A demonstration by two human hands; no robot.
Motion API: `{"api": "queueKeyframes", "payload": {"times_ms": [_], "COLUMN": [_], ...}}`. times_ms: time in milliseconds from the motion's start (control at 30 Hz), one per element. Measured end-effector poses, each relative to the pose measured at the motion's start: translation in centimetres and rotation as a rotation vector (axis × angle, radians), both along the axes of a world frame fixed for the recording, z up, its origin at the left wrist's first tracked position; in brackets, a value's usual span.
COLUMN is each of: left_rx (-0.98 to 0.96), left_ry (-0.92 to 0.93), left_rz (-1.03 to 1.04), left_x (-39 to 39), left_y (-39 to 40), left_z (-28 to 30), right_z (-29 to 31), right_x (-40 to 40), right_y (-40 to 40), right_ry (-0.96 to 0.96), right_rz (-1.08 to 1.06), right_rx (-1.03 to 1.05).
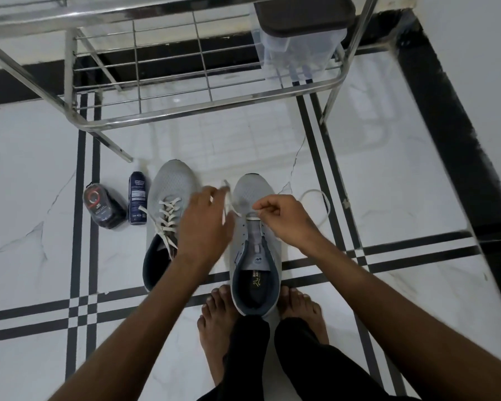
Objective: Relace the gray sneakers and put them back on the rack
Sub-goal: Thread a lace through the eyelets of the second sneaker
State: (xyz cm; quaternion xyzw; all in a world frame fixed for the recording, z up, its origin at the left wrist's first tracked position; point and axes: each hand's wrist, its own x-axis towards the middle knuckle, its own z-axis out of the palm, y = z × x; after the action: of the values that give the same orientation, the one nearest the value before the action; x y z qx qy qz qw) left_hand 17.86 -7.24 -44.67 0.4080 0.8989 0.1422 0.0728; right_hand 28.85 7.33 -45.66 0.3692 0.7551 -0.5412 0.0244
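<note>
On the tiled floor below one metal rack: two gray sneakers, one laced, one between two bare feet. Left hand and right hand each pinch its white lace. Beside them, one spray bottle.

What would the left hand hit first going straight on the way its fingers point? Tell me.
Judging loosely, the left hand points up-right, so it would first meet the white flat shoelace it pinches, then the unlaced gray mesh sneaker's toe.
</note>
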Motion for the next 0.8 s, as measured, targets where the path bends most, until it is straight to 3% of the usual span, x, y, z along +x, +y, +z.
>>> {"api": "queueKeyframes", "payload": {"times_ms": [133,367,800], "left_rx": [-0.167,0.109,0.279], "left_ry": [-0.415,-0.801,-0.845], "left_rz": [0.093,0.292,0.371], "left_x": [2.1,0.6,1.3], "left_y": [1.2,0.1,-0.6], "left_z": [-1.3,-1.6,-2.5], "right_z": [-0.8,-1.5,-2.4], "right_x": [0.2,-0.2,-0.3], "right_y": [-0.6,-1.7,-3.5], "right_ry": [-0.052,-0.069,-0.009], "right_rz": [0.053,0.11,-0.114], "right_rx": [0.057,0.185,0.076]}}
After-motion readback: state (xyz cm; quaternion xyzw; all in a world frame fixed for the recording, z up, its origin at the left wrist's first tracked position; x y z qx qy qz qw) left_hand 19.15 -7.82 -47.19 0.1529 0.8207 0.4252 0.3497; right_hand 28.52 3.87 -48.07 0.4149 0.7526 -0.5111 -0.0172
